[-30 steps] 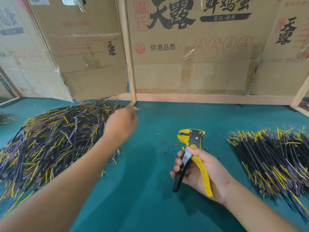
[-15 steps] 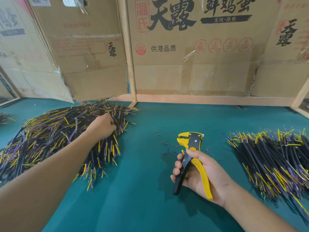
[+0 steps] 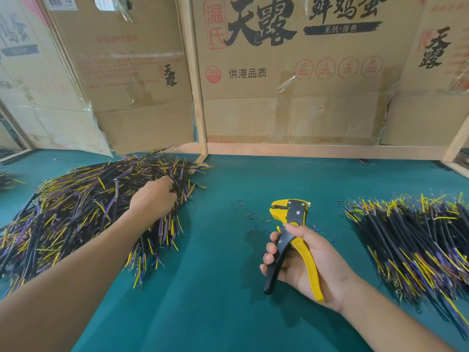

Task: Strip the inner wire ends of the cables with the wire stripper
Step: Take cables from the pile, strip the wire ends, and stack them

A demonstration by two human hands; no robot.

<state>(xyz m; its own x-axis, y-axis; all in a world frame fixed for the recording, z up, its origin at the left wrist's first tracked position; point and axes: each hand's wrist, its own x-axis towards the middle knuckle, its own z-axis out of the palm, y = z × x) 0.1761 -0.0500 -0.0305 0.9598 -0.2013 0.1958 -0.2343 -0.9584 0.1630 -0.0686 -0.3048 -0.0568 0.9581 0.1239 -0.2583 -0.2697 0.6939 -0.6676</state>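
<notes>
A big heap of black cables (image 3: 76,212) with yellow and purple inner wires lies on the left of the green table (image 3: 215,308). My left hand (image 3: 153,199) rests on the heap's right edge, palm down, its fingers curled and pinched on a black cable there. My right hand (image 3: 312,262) hovers above the table's middle, shut around the handles of the yellow and black wire stripper (image 3: 291,214). The stripper's jaws point away from me with nothing in them. A second heap of the same cables (image 3: 418,240) lies at the right.
Small bits of cut insulation (image 3: 253,218) are scattered just left of the stripper's head. Cardboard boxes (image 3: 291,97) and a wooden frame post (image 3: 196,97) close off the back of the table. More cables (image 3: 7,179) show at the far left edge.
My left hand has dropped from above the heap's far end onto its right edge and curled into the cables. My right hand with the stripper has stayed nearly still.
</notes>
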